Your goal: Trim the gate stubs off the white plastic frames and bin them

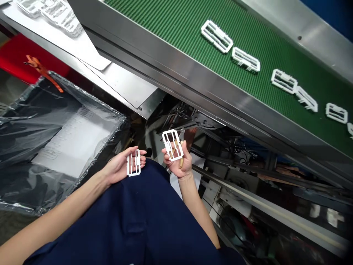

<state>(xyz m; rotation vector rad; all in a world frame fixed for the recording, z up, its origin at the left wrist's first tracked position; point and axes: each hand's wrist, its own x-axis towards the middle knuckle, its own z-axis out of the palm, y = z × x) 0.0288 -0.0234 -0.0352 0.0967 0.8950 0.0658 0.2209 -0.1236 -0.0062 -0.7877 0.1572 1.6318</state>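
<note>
My left hand is closed on a white plastic frame with slots, holding it upright over my lap. A second white slotted frame is gripped in my right hand, a little higher and to the right. The same hand also has a small pair of nippers with tan handles, its metal tip pointing up behind the frame. Both frames are apart from each other.
Ahead runs a green conveyor belt behind a metal rail, carrying several white frames. To my left stands a box lined with clear plastic, with a white sheet inside. More white parts lie on paper at the upper left, near an orange tool.
</note>
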